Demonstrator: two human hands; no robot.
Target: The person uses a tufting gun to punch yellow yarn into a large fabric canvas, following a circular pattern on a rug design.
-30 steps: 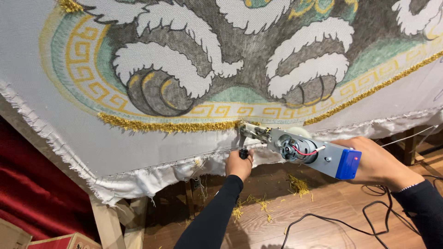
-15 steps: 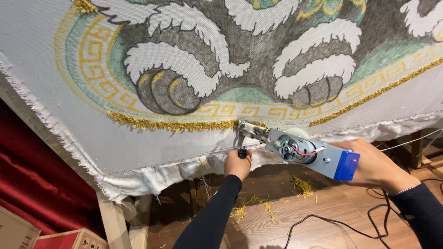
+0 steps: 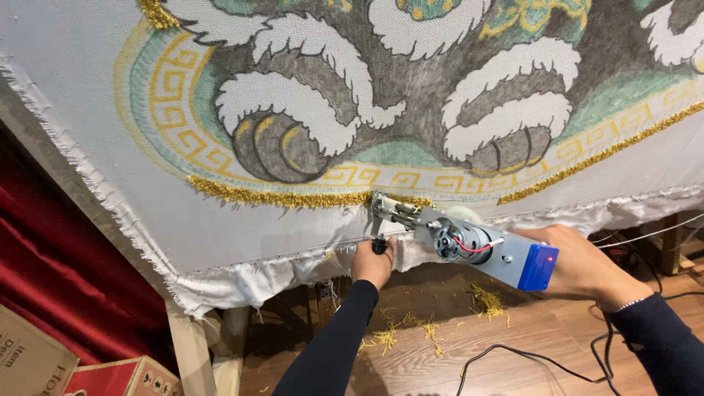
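A grey and blue tufting gun [image 3: 469,243] has its needle tip pressed into the white stretched cloth [image 3: 242,235], right at the gold tufted border [image 3: 286,198] of a drawn pattern with grey, white and green shapes. My left hand [image 3: 374,262] is shut on the gun's black front handle just below the tip. My right hand [image 3: 579,264] grips the rear of the gun near its blue end block. Both arms wear dark sleeves.
The cloth's frayed lower edge [image 3: 242,282] hangs over a wooden frame post [image 3: 192,352]. Yellow yarn scraps [image 3: 488,301] lie on the wood floor. A black cable [image 3: 528,358] trails across the floor. Red curtain [image 3: 66,293] and cardboard boxes [image 3: 37,367] stand at left.
The gun's tip has crept slightly to the right along the gold border, and the view has shifted a little with it. Both hands keep the same grip.
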